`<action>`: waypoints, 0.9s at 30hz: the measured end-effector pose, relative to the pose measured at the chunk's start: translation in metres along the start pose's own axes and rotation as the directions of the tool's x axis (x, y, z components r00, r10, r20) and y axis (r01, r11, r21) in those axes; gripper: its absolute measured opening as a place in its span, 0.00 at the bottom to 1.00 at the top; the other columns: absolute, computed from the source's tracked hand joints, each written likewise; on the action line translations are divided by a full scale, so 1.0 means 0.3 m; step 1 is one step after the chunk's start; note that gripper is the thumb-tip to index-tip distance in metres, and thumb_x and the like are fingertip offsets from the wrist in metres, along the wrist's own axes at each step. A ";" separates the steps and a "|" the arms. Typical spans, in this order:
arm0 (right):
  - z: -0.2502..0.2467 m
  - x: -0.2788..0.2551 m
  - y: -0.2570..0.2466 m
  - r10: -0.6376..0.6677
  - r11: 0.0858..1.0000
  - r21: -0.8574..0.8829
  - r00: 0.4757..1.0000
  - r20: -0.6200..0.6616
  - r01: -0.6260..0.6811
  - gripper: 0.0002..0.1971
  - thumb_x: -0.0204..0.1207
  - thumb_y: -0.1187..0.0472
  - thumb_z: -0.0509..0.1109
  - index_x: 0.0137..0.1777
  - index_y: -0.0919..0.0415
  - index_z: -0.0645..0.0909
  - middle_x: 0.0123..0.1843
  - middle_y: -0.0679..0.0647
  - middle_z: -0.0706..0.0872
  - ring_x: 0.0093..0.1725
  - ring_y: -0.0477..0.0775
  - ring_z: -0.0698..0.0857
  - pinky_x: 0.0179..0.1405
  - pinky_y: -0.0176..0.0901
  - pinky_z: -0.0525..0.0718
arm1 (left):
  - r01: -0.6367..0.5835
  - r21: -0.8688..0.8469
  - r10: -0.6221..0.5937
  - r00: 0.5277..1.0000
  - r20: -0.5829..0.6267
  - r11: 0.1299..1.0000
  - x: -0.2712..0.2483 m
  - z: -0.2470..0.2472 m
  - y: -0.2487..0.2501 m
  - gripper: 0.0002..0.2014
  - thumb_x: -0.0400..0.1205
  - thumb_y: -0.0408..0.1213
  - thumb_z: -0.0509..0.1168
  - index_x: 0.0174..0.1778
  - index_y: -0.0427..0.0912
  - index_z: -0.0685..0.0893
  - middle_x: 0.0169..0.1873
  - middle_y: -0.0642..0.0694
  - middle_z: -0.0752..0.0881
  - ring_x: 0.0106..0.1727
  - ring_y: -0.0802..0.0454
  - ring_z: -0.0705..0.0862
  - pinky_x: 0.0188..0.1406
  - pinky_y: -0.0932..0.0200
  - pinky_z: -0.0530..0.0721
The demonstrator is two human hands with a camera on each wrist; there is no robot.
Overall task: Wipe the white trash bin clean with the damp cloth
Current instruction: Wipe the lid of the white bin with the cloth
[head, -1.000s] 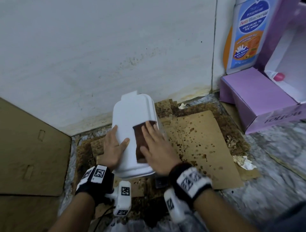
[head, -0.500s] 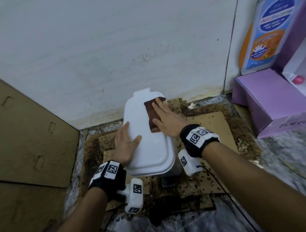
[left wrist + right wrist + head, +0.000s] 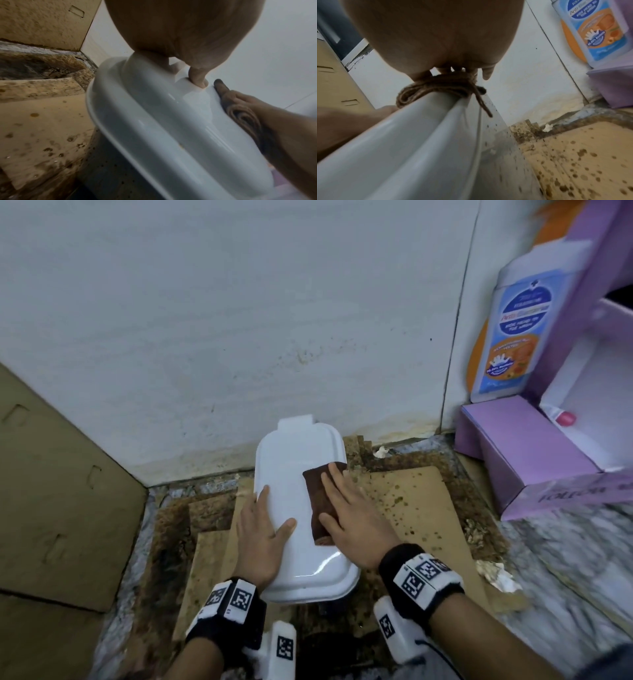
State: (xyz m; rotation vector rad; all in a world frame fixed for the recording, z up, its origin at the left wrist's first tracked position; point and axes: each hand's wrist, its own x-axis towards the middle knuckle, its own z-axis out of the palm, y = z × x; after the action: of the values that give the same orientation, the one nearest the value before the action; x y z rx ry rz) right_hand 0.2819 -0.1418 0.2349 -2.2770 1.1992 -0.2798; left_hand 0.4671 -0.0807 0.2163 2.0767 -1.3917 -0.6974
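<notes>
The white trash bin (image 3: 291, 474) stands by the wall with its lid closed. My left hand (image 3: 260, 529) lies flat on the lid's left side, fingers straight and thumb spread; in the left wrist view the thumb (image 3: 197, 78) rests on the lid (image 3: 154, 115). A folded brown cloth (image 3: 317, 494) sits on the lid's right half. My right hand (image 3: 346, 508) presses it down with straight fingers. In the right wrist view the cloth (image 3: 440, 86) is bunched under my right hand (image 3: 436, 33) at the lid's edge (image 3: 402, 148). The bin's side (image 3: 496, 148) is speckled with dark spots.
Stained cardboard sheets (image 3: 411, 508) cover the floor around the bin. A purple box (image 3: 524, 453) and a large wash bottle (image 3: 513, 337) stand at the right. A cardboard panel (image 3: 51, 491) leans at the left. Crumpled paper (image 3: 500, 577) lies to the right. The white wall (image 3: 239, 337) is close behind.
My right hand slid the cloth to the lid's far end, then back toward the middle along its right side. The left hand stayed on the lid's left side.
</notes>
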 end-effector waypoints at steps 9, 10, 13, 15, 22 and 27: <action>-0.148 0.220 -0.003 -0.063 0.997 -0.045 0.998 0.009 0.063 0.35 0.85 0.51 0.57 0.86 0.56 0.42 0.87 0.49 0.40 0.86 0.53 0.42 0.84 0.53 0.51 | 0.004 -0.108 -0.005 1.000 -0.006 0.994 -0.152 0.014 -0.044 0.51 0.66 0.76 0.50 0.87 0.62 0.47 0.88 0.55 0.44 0.88 0.57 0.44 0.85 0.42 0.51; -0.148 0.228 -0.006 -0.059 0.998 -0.030 0.998 0.008 0.059 0.36 0.85 0.51 0.58 0.86 0.56 0.43 0.87 0.49 0.41 0.86 0.54 0.43 0.84 0.53 0.53 | 0.004 -0.106 -0.005 1.000 -0.011 0.994 -0.150 0.015 -0.045 0.51 0.66 0.76 0.50 0.87 0.62 0.47 0.88 0.54 0.45 0.88 0.56 0.44 0.84 0.42 0.51; -0.122 0.187 -0.010 -0.037 0.999 0.031 0.999 -0.023 0.037 0.35 0.84 0.52 0.59 0.86 0.56 0.45 0.87 0.45 0.41 0.85 0.55 0.49 0.80 0.55 0.65 | -0.004 -0.102 0.001 1.000 -0.027 0.995 -0.143 0.013 -0.049 0.48 0.67 0.75 0.50 0.85 0.65 0.47 0.88 0.51 0.47 0.88 0.54 0.47 0.84 0.42 0.52; -0.100 0.123 -0.012 -0.018 0.997 0.067 0.997 -0.074 0.023 0.35 0.83 0.51 0.61 0.85 0.54 0.48 0.86 0.42 0.42 0.82 0.56 0.60 0.74 0.54 0.73 | -0.008 -0.106 0.005 1.000 -0.028 0.994 -0.149 0.012 -0.050 0.46 0.67 0.75 0.51 0.82 0.68 0.46 0.88 0.52 0.47 0.87 0.56 0.46 0.85 0.43 0.50; -0.077 0.099 -0.037 0.022 0.992 0.124 0.976 -0.215 0.005 0.34 0.81 0.50 0.61 0.84 0.57 0.53 0.85 0.50 0.56 0.83 0.51 0.56 0.82 0.56 0.55 | -0.002 -0.145 -0.007 0.998 -0.057 0.989 -0.204 0.018 -0.063 0.41 0.68 0.75 0.52 0.77 0.74 0.47 0.88 0.53 0.49 0.87 0.55 0.48 0.85 0.43 0.52; -0.115 0.195 -0.018 0.004 0.992 0.123 0.979 -0.201 0.021 0.31 0.79 0.50 0.63 0.80 0.56 0.61 0.80 0.51 0.67 0.79 0.53 0.64 0.80 0.59 0.58 | 0.023 -0.151 -0.033 0.997 -0.064 0.988 -0.194 0.006 -0.059 0.45 0.66 0.75 0.53 0.80 0.69 0.48 0.88 0.52 0.50 0.87 0.55 0.49 0.83 0.46 0.53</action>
State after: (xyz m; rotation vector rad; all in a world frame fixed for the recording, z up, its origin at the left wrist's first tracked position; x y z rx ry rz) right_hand 0.3053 -0.1995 0.2628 -2.1862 1.2350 -0.5842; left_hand 0.4582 -0.0208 0.2099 1.9859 -1.2371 -0.7160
